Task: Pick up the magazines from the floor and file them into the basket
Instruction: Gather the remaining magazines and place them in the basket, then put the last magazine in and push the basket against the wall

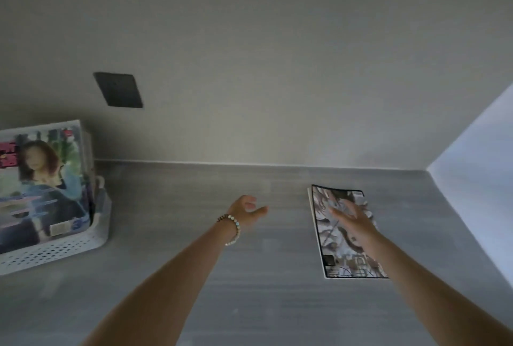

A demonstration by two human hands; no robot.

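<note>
A black-and-white magazine (333, 245) lies flat on the grey floor at the right. My right hand (354, 219) hovers over its upper half with fingers spread, holding nothing; whether it touches the cover I cannot tell. My left hand (247, 211), with a bead bracelet on the wrist, is stretched out over bare floor in the middle, fingers loosely apart and empty. At the far left stands a white perforated basket (69, 245) with several magazines upright in it, the front one (41, 179) showing a colour cover with a person.
A grey wall runs along the back, with a dark square plate (118, 90) on it above the basket. A pale wall or panel (477, 179) closes the right side. Grey floor (211, 276) stretches between the basket and the magazine.
</note>
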